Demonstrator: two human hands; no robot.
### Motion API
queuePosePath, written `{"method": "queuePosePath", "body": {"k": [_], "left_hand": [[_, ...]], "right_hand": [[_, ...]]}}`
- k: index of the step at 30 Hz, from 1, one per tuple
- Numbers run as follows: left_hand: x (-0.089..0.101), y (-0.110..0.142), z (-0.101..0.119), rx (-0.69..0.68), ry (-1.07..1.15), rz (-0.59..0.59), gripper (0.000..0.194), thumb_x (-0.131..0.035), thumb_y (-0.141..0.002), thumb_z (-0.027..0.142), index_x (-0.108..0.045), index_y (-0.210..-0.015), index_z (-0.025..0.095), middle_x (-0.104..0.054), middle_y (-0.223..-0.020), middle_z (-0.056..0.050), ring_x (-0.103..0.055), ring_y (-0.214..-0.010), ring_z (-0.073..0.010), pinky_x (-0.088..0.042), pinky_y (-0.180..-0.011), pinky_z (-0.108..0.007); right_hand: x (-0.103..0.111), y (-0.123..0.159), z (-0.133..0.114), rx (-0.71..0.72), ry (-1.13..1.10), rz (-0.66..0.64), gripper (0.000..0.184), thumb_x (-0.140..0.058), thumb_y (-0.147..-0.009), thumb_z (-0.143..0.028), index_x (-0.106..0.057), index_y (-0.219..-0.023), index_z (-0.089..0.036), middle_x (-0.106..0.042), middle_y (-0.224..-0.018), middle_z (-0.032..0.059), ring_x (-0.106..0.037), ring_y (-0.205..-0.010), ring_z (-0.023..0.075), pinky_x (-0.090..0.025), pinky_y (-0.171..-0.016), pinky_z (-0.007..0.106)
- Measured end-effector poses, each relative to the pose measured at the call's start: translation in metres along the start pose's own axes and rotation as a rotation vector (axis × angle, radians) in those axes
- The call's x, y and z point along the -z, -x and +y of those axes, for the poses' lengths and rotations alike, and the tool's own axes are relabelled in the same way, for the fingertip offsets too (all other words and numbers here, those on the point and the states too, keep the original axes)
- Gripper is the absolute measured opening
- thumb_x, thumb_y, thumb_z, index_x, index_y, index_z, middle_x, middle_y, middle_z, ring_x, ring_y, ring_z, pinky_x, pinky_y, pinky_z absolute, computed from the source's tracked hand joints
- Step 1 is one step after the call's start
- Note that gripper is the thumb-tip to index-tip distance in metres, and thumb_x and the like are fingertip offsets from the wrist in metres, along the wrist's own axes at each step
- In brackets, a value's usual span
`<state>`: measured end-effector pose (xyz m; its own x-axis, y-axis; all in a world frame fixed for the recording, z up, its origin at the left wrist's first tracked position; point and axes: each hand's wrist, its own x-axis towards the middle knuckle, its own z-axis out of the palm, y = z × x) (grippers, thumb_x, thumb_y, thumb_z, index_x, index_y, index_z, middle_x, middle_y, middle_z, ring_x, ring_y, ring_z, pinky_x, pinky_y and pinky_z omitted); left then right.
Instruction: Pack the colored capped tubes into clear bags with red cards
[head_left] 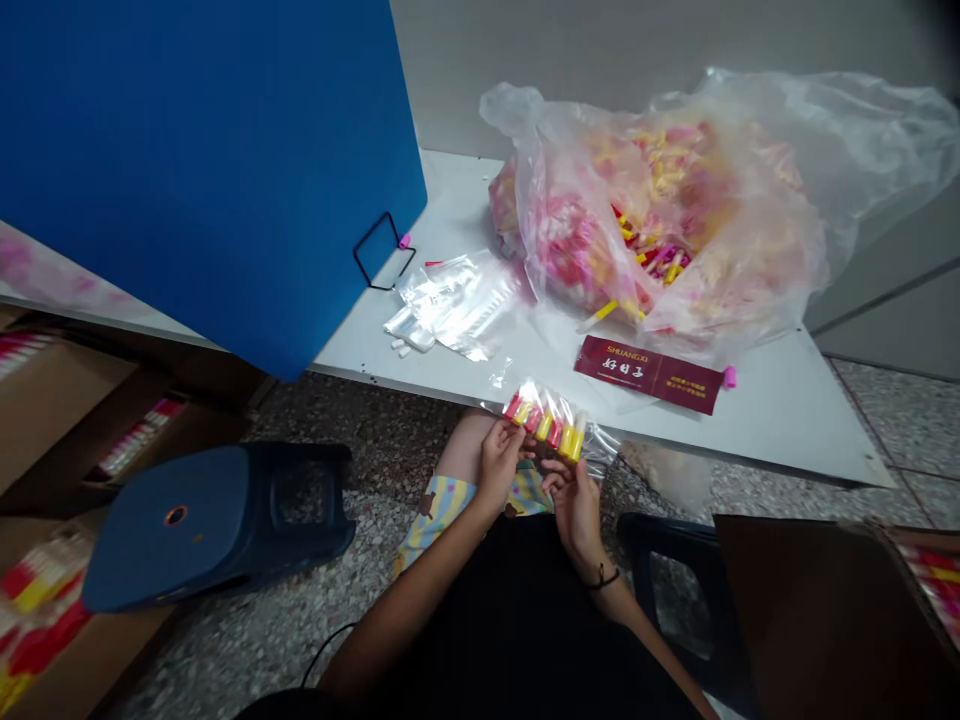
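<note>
Right now my left hand [499, 462] and right hand [574, 505] are grasping a clear plastic sleeve of red-and-yellow tubes [546, 425], held just over my pastel striped fabric [442, 510]. It looks light and slippery, the film soft, so I'd pinch it gently along the tube row. Beyond lie a maroon printed card [649, 373] and a bulging clear bag of pink-and-yellow tubes [652, 220] on a white tabletop [780, 400].

Clear plastic sleeve [596, 447] — glossy, crinkled
</note>
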<state>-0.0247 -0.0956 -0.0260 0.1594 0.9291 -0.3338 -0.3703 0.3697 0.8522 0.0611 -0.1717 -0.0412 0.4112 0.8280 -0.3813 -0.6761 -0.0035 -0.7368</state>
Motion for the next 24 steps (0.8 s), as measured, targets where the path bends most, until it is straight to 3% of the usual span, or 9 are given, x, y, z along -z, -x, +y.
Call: {"method": "queuePosePath", "body": {"k": [5, 9, 12, 14, 17, 21, 24], "left_hand": [[-0.012, -0.018, 0.006, -0.016, 0.019, 0.017, 0.03, -0.068, -0.067, 0.035, -0.058, -0.086, 0.014, -0.064, -0.079, -0.003, -0.059, -0.067, -0.0118, -0.045, -0.061, -0.02], [0.005, -0.009, 0.011, 0.015, -0.029, 0.016, 0.028, -0.067, -0.066, 0.034, -0.058, -0.084, 0.014, -0.063, -0.073, -0.001, -0.057, -0.062, -0.0111, -0.044, -0.058, -0.02], [0.024, 0.007, 0.013, 0.073, -0.059, 0.027, 0.028, -0.065, -0.067, 0.034, -0.058, -0.085, 0.014, -0.062, -0.073, -0.001, -0.057, -0.063, -0.012, -0.046, -0.058, -0.021], [0.034, 0.016, 0.014, 0.085, -0.074, 0.031, 0.022, -0.062, -0.068, 0.032, -0.057, -0.081, 0.015, -0.061, -0.07, 0.0, -0.056, -0.061, -0.0113, -0.045, -0.058, -0.021], [0.039, 0.021, 0.018, 0.143, -0.122, -0.009, 0.018, -0.06, -0.067, 0.028, -0.058, -0.08, 0.015, -0.062, -0.068, 0.001, -0.054, -0.059, -0.0112, -0.043, -0.056, -0.021], [0.034, 0.023, 0.033, 0.163, -0.182, -0.06, 0.024, -0.06, -0.066, 0.027, -0.063, -0.084, 0.013, -0.067, -0.075, -0.003, -0.059, -0.068, -0.0166, -0.046, -0.061, -0.024], [0.031, 0.026, 0.043, 0.159, -0.198, -0.045, 0.027, -0.062, -0.064, 0.03, -0.065, -0.084, 0.012, -0.066, -0.071, -0.004, -0.06, -0.066, -0.0177, -0.046, -0.06, -0.025]], "right_hand": [[0.016, 0.007, 0.004, -0.267, 0.335, -0.389, 0.038, -0.066, -0.072, -0.049, -0.069, -0.091, -0.016, -0.07, -0.077, 0.006, -0.059, -0.054, 0.0123, -0.046, -0.051, 0.026], [0.049, 0.002, -0.013, -0.276, 0.402, -0.353, 0.045, -0.078, -0.062, -0.039, -0.066, -0.101, -0.02, -0.07, -0.088, 0.0048, -0.063, -0.07, 0.0155, -0.05, -0.062, 0.027], [0.06, -0.001, -0.028, -0.323, 0.206, -0.375, 0.06, -0.071, -0.063, -0.054, -0.061, -0.112, -0.022, -0.067, -0.1, 0.008, -0.063, -0.082, 0.0188, -0.051, -0.069, 0.031], [0.053, -0.004, -0.031, -0.357, 0.145, -0.396, 0.06, -0.06, -0.07, -0.062, -0.061, -0.113, -0.019, -0.067, -0.097, 0.0091, -0.063, -0.079, 0.0186, -0.052, -0.068, 0.032], [0.024, -0.012, -0.028, -0.374, 0.201, -0.361, 0.048, -0.056, -0.076, -0.056, -0.064, -0.103, -0.017, -0.068, -0.09, 0.0075, -0.063, -0.07, 0.0158, -0.051, -0.061, 0.028], [-0.016, -0.022, -0.022, -0.344, 0.329, -0.307, 0.035, -0.074, -0.063, -0.039, -0.067, -0.088, -0.015, -0.069, -0.075, 0.0044, -0.059, -0.058, 0.0131, -0.047, -0.054, 0.023], [-0.029, -0.021, -0.023, -0.332, 0.315, -0.344, 0.034, -0.073, -0.062, -0.033, -0.069, -0.089, -0.014, -0.069, -0.071, 0.0037, -0.058, -0.057, 0.0131, -0.046, -0.054, 0.023]]}}
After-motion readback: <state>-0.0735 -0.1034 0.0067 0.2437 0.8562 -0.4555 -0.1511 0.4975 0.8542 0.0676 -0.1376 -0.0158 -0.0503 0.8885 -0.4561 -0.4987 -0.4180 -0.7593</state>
